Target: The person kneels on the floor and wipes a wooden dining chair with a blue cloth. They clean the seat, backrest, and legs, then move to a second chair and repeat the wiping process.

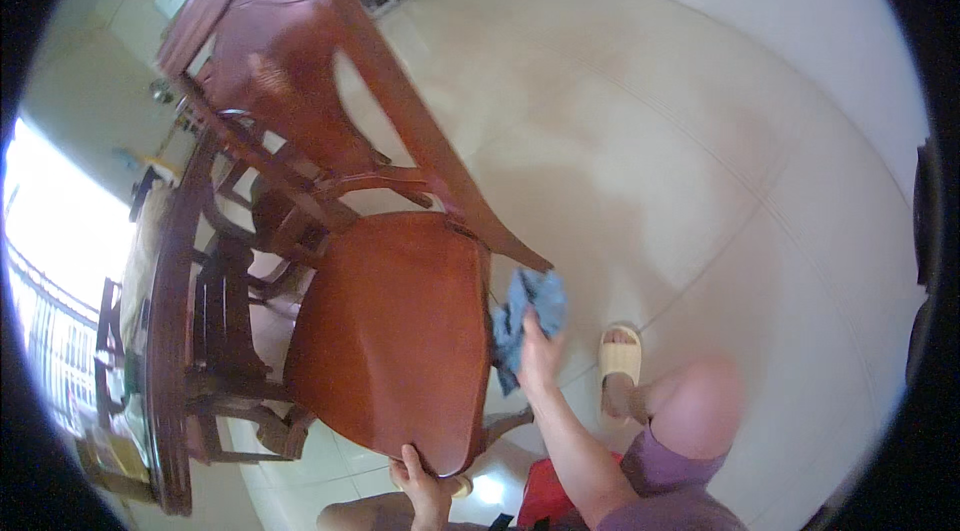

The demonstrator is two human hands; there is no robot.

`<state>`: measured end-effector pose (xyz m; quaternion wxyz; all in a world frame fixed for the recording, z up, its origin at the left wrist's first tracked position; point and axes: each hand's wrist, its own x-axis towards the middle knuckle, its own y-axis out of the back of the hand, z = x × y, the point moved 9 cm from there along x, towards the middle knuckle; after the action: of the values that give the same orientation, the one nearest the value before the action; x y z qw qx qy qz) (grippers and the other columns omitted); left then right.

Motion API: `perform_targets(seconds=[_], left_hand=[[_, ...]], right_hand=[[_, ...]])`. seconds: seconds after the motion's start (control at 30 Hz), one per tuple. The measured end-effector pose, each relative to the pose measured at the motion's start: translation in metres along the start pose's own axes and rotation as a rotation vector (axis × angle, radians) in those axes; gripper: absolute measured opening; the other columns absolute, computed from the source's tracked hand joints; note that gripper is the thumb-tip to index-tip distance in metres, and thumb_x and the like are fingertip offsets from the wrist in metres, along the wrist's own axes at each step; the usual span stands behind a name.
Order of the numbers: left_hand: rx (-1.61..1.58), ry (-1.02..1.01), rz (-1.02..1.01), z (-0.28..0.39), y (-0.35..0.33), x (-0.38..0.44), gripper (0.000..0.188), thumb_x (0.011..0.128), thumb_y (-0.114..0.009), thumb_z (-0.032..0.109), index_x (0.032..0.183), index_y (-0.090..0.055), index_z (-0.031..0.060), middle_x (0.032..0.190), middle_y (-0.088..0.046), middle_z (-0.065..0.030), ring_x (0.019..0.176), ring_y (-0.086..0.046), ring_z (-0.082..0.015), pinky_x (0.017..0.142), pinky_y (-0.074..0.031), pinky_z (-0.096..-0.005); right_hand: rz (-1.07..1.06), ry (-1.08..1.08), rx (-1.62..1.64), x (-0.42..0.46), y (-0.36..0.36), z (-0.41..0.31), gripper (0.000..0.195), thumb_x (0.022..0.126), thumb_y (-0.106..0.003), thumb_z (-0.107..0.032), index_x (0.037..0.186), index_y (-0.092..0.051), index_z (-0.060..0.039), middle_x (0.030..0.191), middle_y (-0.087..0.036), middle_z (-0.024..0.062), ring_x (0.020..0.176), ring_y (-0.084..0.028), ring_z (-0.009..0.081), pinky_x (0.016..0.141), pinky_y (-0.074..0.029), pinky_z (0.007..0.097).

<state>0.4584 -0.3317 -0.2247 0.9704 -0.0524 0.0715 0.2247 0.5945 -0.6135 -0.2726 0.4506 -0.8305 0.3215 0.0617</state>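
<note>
A reddish-brown wooden chair (pixel 397 328) is before me, its frame rising towards the upper left. My left hand (pixel 421 490) holds the near edge of its seat, the thumb on top and the other fingers hidden below. A crumpled blue cloth (pixel 529 306) is in my right hand (pixel 541 354), beside the right edge of the seat and just below the end of a wooden leg.
Another wooden chair (pixel 277 65) stands beyond. On the left is a wooden table (pixel 169 351) with more dark chairs around it. A red object (pixel 544 490) lies by my legs. My sandalled foot (pixel 621 362) rests on the tiled floor (pixel 675 178).
</note>
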Motion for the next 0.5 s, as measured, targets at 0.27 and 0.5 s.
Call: perform_targets(seconds=[0.27,0.5], left_hand=[[-0.123,0.039,0.004,0.007,-0.01,-0.004,0.044,0.093,-0.055,0.013,0.127,-0.031,-0.0033,0.124,-0.048,-0.0157,0.111,-0.049,-0.0234,0.097,-0.04,-0.0385],[-0.136,-0.097,0.042,0.024,-0.007,-0.005,0.045,0.09,-0.062,0.019,0.126,-0.045,-0.0032,0.118,-0.056,-0.0151,0.105,-0.054,-0.0226,0.092,-0.044,-0.0346]], right_hand=[[-0.679,0.951,-1.62,-0.118,-0.126,-0.039,0.066,0.05,-0.079,-0.009,0.113,-0.061,-0.0091,0.12,-0.05,0.0133,0.12,-0.044,0.0298,0.103,-0.023,0.0579],[-0.727,0.984,-1.768,-0.05,-0.168,-0.027,0.048,0.067,-0.071,-0.01,0.114,-0.062,-0.0085,0.118,-0.057,0.0102,0.115,-0.048,0.0258,0.101,-0.029,0.0506]])
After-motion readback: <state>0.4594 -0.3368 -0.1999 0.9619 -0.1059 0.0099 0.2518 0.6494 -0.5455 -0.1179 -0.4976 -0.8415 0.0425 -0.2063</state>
